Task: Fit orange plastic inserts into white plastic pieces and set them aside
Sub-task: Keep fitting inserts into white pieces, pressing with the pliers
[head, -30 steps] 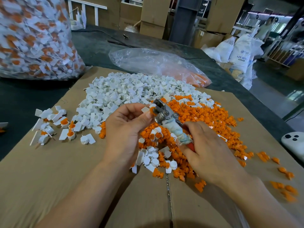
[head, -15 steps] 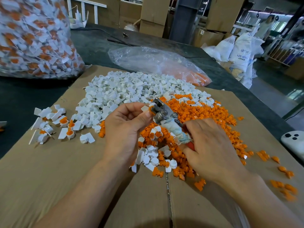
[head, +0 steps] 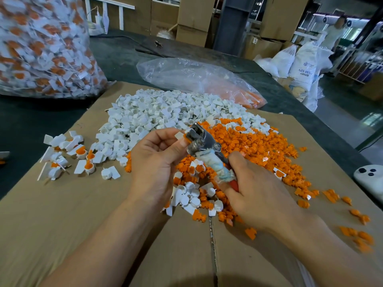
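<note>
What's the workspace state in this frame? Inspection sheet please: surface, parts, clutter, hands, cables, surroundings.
Surface: cardboard sheet on a dark table.
Job's things: white pieces pile beside orange inserts pile, edges mixed; finished pieces grouped at left; pliers head against one held white piece.
Clutter: clear bag with orange parts; big bag of finished parts; white device at right edge.
Hands: left hand pinches the held white piece; right hand grips the pliers' wrapped handles.
Cables: thin dark line on far table, possibly a cable.
Surroundings: cardboard boxes, white sacks, a person in the background.
</note>
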Tool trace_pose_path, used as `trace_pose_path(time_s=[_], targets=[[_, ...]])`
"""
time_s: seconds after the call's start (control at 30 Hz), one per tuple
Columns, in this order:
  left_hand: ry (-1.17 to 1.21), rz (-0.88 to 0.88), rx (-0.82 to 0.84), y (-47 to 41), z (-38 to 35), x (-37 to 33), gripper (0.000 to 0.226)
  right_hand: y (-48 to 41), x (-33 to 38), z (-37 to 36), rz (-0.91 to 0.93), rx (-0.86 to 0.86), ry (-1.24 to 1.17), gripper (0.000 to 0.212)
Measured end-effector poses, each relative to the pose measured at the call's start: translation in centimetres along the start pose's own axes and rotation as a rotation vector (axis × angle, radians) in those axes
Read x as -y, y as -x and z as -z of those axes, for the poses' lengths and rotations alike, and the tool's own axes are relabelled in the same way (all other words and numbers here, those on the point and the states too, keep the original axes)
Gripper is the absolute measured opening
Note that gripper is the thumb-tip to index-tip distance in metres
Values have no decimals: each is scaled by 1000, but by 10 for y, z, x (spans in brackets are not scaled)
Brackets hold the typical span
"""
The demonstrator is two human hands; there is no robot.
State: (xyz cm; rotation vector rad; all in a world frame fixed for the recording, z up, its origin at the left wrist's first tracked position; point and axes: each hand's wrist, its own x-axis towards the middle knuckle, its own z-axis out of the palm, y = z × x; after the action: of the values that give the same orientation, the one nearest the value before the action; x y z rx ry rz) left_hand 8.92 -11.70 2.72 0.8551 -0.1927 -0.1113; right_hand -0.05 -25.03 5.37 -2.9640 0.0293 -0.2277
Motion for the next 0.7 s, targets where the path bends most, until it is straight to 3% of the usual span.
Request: trace_pose_path(time_s=[0.7], targets=[[-50, -2, -33, 0, 2, 1, 17, -2, 5, -1, -23, 92, 85, 30]])
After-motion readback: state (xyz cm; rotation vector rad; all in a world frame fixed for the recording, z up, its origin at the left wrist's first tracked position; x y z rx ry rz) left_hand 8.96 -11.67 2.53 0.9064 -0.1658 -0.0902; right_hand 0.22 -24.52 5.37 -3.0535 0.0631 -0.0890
